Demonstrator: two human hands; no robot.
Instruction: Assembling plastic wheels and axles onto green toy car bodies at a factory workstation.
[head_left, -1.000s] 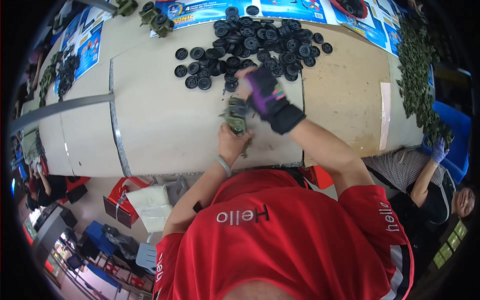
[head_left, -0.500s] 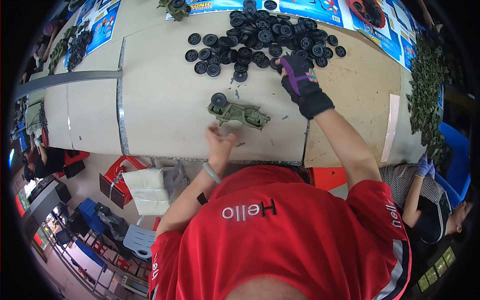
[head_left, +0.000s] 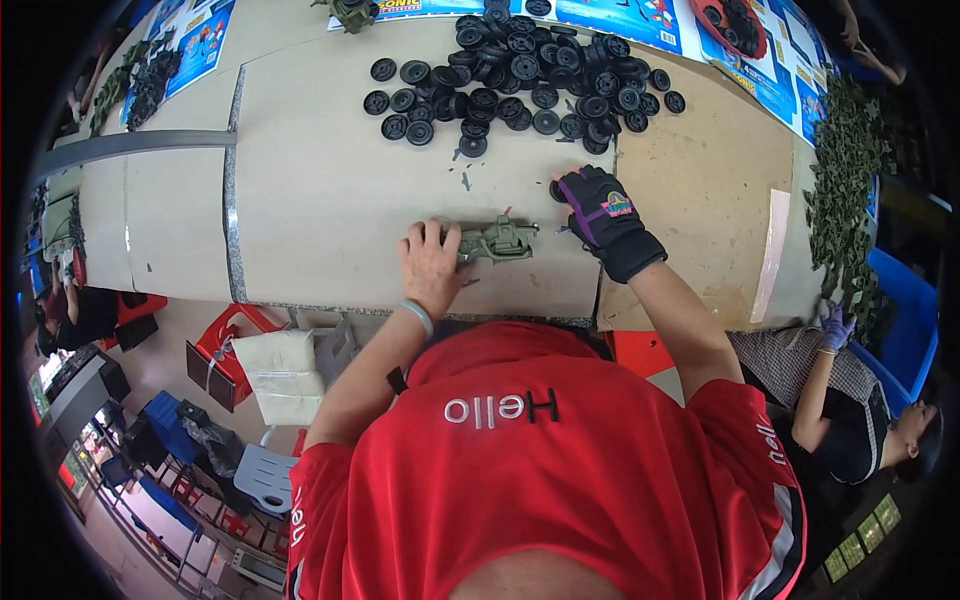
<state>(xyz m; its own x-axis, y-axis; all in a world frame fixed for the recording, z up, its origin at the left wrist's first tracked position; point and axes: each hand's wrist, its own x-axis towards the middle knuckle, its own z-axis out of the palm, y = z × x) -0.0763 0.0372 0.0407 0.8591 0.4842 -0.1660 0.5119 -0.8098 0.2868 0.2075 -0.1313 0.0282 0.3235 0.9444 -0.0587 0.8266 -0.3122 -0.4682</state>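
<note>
A green plastic toy vehicle [head_left: 510, 240] lies on the table in front of me. My bare left hand [head_left: 430, 265] is closed over its left end, with the fingers curled on top, covering the black wheel seen there before. To the right of the vehicle and apart from it, my right hand [head_left: 606, 215] wears a black and purple fingerless glove. Its fingertips pinch a small black wheel [head_left: 557, 191]. Farther off, a loose pile of black wheels [head_left: 524, 67] spreads over the table, some lying flat and some leaning on others.
Small dark scraps [head_left: 465, 181] lie near the pile. Another green vehicle [head_left: 354, 12] stands at the far edge. A red basket [head_left: 762, 45] holds black parts. Green pieces [head_left: 850, 180] are heaped at right, beside a person in purple gloves [head_left: 836, 326]. A grey bar [head_left: 135, 147] crosses at left.
My left hand has moved up onto the toy vehicle, which is now turned slightly. My right hand has drawn back from the pile toward me, with a wheel in its fingers.
</note>
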